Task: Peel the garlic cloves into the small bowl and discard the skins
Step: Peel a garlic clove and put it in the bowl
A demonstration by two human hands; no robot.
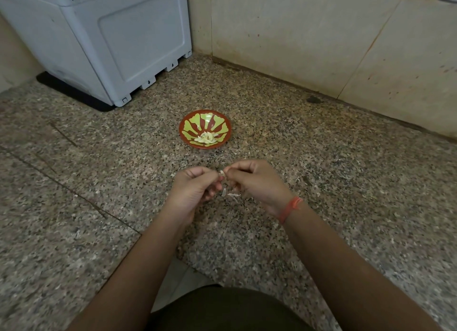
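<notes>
A small red and green bowl (205, 129) stands on the speckled stone counter (321, 172) and holds several peeled garlic cloves (206, 138). In front of it my left hand (195, 190) and my right hand (254, 182) meet fingertip to fingertip, both pinching one garlic clove (221, 173) between them. Most of the clove is hidden by the fingers. Loose bits of pale skin (230, 194) show just below the hands, above the counter.
A grey plastic appliance (103, 39) on a black mat stands at the back left. Beige tiled walls (321, 34) close the corner behind and to the right. An orange thread band circles my right wrist (290, 208).
</notes>
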